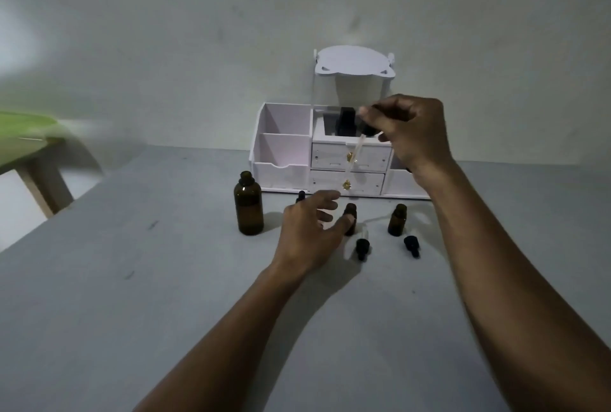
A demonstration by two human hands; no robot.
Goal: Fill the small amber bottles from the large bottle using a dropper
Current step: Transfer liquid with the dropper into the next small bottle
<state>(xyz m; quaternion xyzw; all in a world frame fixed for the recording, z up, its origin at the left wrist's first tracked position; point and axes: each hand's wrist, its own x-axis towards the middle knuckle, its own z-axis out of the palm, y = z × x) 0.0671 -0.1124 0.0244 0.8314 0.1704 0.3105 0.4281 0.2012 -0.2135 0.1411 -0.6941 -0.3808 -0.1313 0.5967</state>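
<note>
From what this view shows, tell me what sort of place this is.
Probably a home desk or hobby corner rather than a lab. A white desktop organizer with small drawers stands against a bare wall, amber bottles such as the large bottle sit on a plain grey table, and a green table stands at the left.

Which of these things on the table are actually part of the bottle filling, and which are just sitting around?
In use: large bottle; small bottles and; dropper in right hand; left hand; loose dropper caps.

Lying about: white organizer; green table.
</note>
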